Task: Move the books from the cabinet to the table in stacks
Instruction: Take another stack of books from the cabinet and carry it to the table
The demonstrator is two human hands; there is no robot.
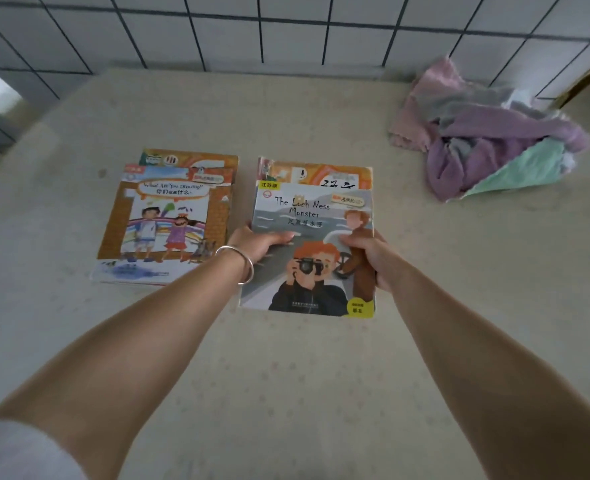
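Books: right stack (pixel 312 216) thin, floppy, probably slippery; left hand (pixel 257 244), right hand (pixel 366 252) clamp side edges; second stack (pixel 169 216) at 9 o'clock on worktop (pixel 286 375).

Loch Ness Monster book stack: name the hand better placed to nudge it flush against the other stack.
Right, probably. The right hand grips the Loch Ness Monster book stack on its outer edge, so it can push toward the left stack. The left hand sits in the gap between them.

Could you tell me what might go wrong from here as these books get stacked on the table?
The Loch Ness book sits offset on the book beneath, so the stack may build crooked or slide. The left stack lies close, and the left hand could nudge it while letting go.
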